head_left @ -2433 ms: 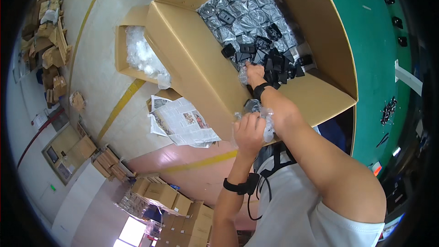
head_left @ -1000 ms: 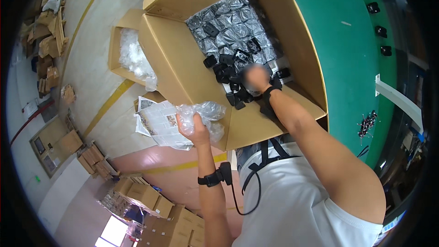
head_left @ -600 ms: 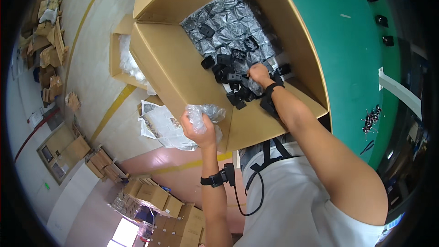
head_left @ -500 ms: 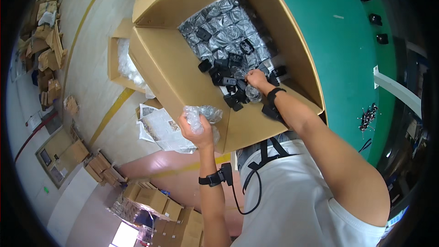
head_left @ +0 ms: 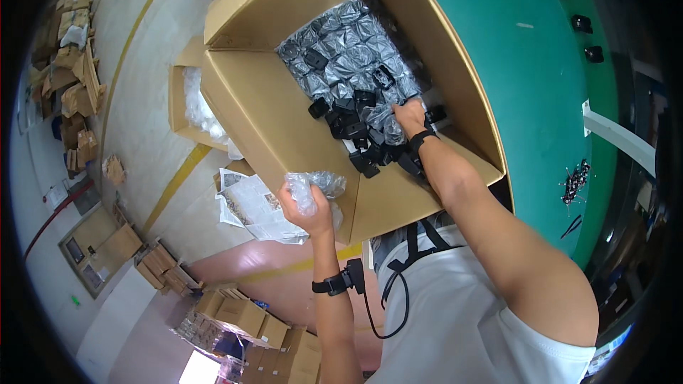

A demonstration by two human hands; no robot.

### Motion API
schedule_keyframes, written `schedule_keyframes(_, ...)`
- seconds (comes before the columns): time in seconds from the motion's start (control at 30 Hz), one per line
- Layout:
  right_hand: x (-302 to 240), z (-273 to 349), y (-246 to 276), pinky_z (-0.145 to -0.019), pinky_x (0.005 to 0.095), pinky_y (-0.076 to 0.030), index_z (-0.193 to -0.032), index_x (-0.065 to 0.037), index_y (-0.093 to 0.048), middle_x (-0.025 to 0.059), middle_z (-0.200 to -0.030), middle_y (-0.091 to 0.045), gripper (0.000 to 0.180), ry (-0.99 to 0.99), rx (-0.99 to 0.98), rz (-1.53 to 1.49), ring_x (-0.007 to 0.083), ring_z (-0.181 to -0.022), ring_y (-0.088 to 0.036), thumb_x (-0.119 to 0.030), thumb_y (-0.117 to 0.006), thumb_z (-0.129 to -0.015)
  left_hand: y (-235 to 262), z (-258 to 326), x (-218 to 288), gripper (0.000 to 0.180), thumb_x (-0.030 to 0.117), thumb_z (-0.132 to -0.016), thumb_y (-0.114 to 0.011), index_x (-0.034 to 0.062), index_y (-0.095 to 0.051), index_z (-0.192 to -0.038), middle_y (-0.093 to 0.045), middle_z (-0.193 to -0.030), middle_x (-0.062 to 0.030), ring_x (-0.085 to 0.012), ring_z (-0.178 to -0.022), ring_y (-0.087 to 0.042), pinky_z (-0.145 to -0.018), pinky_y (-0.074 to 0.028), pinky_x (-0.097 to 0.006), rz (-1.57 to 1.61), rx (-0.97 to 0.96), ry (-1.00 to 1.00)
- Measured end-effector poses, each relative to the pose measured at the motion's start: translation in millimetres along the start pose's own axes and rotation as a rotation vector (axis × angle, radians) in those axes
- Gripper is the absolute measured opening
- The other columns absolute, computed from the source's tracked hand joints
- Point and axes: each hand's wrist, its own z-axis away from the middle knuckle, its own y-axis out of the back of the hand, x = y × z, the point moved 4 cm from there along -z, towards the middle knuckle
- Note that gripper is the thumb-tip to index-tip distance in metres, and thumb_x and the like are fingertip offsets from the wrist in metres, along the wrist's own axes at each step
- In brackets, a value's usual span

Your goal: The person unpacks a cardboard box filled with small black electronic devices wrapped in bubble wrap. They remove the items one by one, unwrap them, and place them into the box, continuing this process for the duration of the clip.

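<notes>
A large cardboard box (head_left: pixel 260 110) stands in front of me with its top open. Its far part holds rows of items in clear plastic bags (head_left: pixel 348 39); nearer me is a loose heap of small black plastic parts (head_left: pixel 348 124). My left hand (head_left: pixel 307 210), outside the box's left wall, is closed around crumpled clear plastic bags (head_left: pixel 302 192), and more of the plastic sticks out toward the box. Inside the box, my right hand (head_left: pixel 410 115) is closed on a clear plastic bag (head_left: pixel 386 124) over the black parts. Whether that bag contains anything I cannot make out.
A smaller box (head_left: pixel 178 99) filled with clear plastic stands on the floor at left, near a spread newspaper (head_left: pixel 252 203). Right of the big box runs a green surface (head_left: pixel 484 43) with several black parts along its far edge and a cluster of small pieces (head_left: pixel 575 181).
My right hand has shifted slightly right and away from me, drawing the clear bag along over the black parts. The left hand keeps its plastic, a little lower in view.
</notes>
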Motion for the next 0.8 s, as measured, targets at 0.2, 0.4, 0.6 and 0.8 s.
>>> schedule_keyframes(0.2, -10.1, 1.0, -21.1, -0.086, 0.0425, -0.053, -0.102, -0.002, -0.068, 0.0225, -0.108, -0.066, 0.047, 0.158, -0.101, 0.156, 0.0347, -0.101, -0.065, -0.042, -0.073, -0.078, 0.9, 0.3, 1.6, 0.016, -0.001, -0.073, -0.056, -0.0027, -0.054, -0.089, -0.057, -0.076, -0.0107, -0.0216, -0.067, -0.056, -0.067, -0.047, -0.033, 0.025, -0.012, 0.015)
schedule_keyframes(0.4, -2.7, -2.8, -22.6, -0.078, 0.0482, -0.052, -0.093, -0.007, -0.069, 0.0227, -0.088, -0.067, 0.030, 0.521, -0.146, 0.120, 0.0414, -0.087, -0.064, -0.034, -0.063, -0.084, -0.6, 0.8, 0.4, 0.017, -0.002, -0.073, -0.056, -0.0025, -0.054, -0.090, -0.057, -0.077, -0.0097, -0.0195, -0.068, -0.055, -0.067, -0.046, -0.033, 0.060, -0.010, 0.020)
schedule_keyframes(0.6, -2.7, 29.1, -9.6, -0.069, 0.0345, -0.050, -0.078, -0.002, -0.069, 0.0123, -0.076, -0.069, 0.017, 0.623, -0.684, -0.101, 0.0231, -0.074, -0.064, -0.015, -0.059, -0.079, 4.5, -2.9, 6.6, 0.030, 0.006, -0.073, -0.062, -0.0023, -0.058, -0.101, -0.061, -0.082, -0.0150, -0.0288, -0.073, -0.061, -0.071, -0.049, -0.038, -0.007, -0.110, -0.049)
schedule_keyframes(0.8, -33.9, 164.8, 94.2, -0.061, 0.0261, -0.042, -0.074, -0.002, -0.068, 0.0015, -0.066, -0.061, 0.014, 0.516, -1.407, -0.108, 0.0102, -0.066, -0.055, -0.014, -0.063, -0.079, -13.1, 13.6, 63.8, 0.053, 0.017, -0.072, -0.068, 0.0089, -0.058, -0.123, -0.064, -0.092, -0.0190, -0.0380, -0.087, -0.064, -0.076, -0.051, -0.044, 0.049, -0.959, 0.059)
